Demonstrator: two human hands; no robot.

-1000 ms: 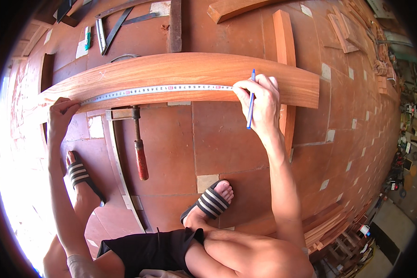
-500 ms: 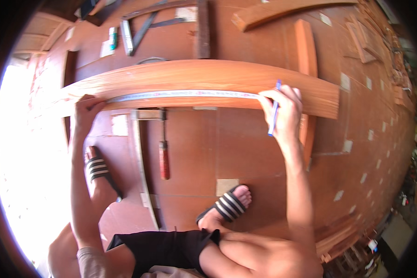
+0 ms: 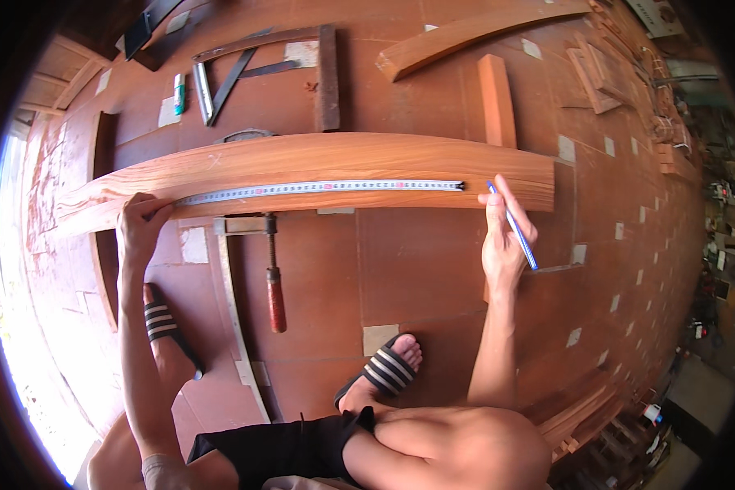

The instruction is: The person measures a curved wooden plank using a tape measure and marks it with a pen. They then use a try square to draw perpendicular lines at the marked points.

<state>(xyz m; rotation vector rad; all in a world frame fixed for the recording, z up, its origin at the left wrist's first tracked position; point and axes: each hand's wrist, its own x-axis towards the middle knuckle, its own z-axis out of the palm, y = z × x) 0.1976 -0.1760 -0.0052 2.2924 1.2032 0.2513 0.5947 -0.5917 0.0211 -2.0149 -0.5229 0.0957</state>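
Both forearms [image 3: 494, 351] extend from near to far, the left hand [image 3: 144, 229] curled in a pinch, the right hand [image 3: 506, 245] pointing one finger farward.

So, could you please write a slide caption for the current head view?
Left hand holds a tape measure along a wooden board; right hand holds a blue-and-white pen.

On the tiled floor [image 3: 416, 269], a small green item [image 3: 179, 96] lies far left, near a metal square [image 3: 203, 91] and a dark wooden bar [image 3: 329, 82]. A curved beam [image 3: 478, 38] rests far right, 2 short boards [image 3: 590, 77] farther right. Planks [image 3: 584, 420] lie near right.
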